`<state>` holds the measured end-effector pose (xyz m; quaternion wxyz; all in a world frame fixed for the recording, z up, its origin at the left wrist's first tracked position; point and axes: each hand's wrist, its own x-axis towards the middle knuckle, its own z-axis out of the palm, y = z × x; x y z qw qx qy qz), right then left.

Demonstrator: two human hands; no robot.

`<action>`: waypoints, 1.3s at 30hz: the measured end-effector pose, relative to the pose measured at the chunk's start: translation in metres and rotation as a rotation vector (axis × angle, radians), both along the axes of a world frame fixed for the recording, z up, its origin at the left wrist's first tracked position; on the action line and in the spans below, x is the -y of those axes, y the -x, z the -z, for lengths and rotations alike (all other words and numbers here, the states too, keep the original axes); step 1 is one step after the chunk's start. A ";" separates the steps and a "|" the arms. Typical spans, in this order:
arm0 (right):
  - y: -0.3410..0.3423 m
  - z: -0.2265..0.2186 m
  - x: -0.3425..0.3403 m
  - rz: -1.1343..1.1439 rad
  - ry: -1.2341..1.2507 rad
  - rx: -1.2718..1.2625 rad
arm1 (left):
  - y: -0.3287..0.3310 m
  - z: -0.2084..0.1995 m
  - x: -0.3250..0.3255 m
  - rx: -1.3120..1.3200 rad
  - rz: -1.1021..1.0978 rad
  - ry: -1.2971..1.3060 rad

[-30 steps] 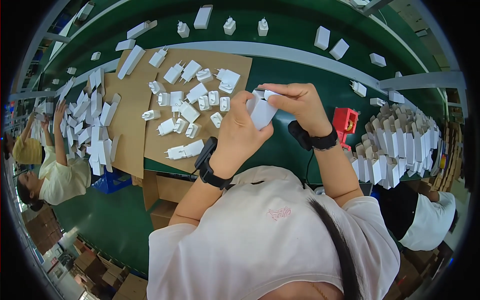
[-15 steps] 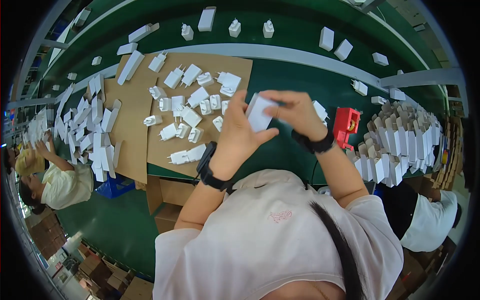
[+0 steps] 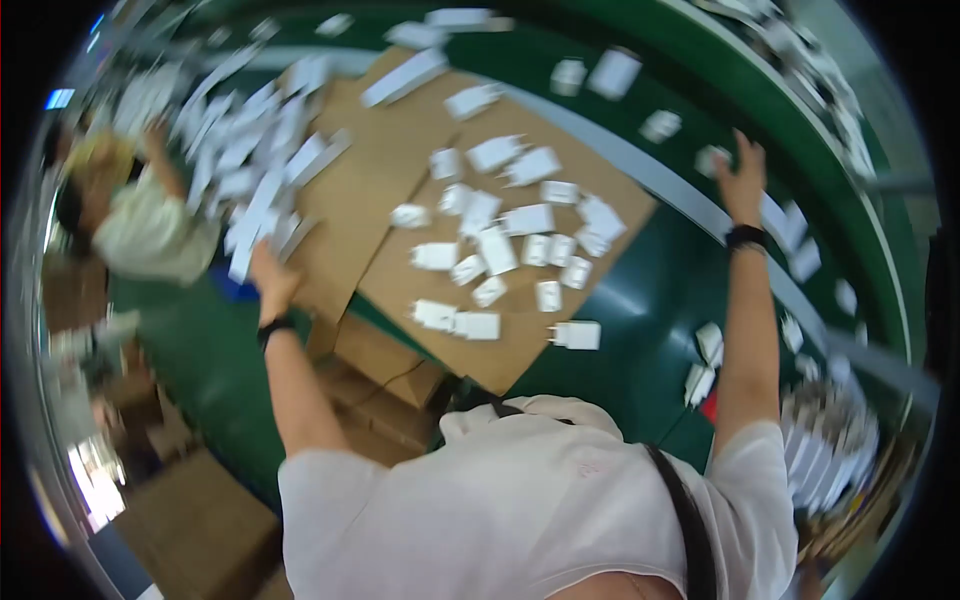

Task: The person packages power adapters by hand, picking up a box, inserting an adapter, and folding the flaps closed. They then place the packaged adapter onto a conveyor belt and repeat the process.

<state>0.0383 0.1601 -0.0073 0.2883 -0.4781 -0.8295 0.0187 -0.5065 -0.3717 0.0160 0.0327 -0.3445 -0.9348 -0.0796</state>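
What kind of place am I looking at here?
Probably a factory packing or assembly line. Many small white plug-like parts lie spread on flat cardboard sheets over a long green workbench, stacks of white boxes stand alongside, and another worker sits at the same bench.

White flat boxes [image 3: 268, 190] beside brown cardboard [image 3: 380, 200]

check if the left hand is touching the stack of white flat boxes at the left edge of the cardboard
Cannot tell. In the head view the left hand overlaps the lower end of the white boxes, but motion blur hides any contact or gap.
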 end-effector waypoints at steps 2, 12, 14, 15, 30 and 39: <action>0.006 -0.002 -0.018 0.193 0.444 0.049 | -0.001 -0.002 -0.018 -0.161 -0.003 -0.078; -0.010 -0.089 0.057 0.106 0.922 -0.950 | 0.012 -0.007 -0.037 -0.064 0.119 -0.176; -0.049 -0.072 0.081 -0.151 0.940 -1.414 | -0.022 -0.030 -0.071 0.095 0.007 -0.292; -0.044 -0.084 0.102 0.028 1.027 -1.663 | -0.069 -0.063 -0.098 0.369 -0.032 -0.484; -0.078 -0.111 0.309 -0.368 1.507 -1.954 | -0.431 -0.127 -0.190 1.815 0.508 -1.050; -0.115 -0.158 0.321 -0.187 1.025 -1.494 | -0.468 -0.114 -0.184 1.506 0.746 -0.522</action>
